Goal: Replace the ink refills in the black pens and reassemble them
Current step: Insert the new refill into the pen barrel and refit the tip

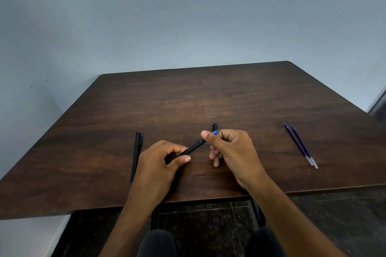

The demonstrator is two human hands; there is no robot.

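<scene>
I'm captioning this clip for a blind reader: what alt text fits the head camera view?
Two bare hands hold a black pen above a dark wooden table: the left hand grips its near end, the right hand pinches its far end. Another black pen lies to the left, and two blue refills lie side by side at right.

Both forearms are seen bare to the lower frame edge, with no sleeves, rings, watch or bands shown on the left hand or the right hand, and dark trousers are worn over both knees.
</scene>
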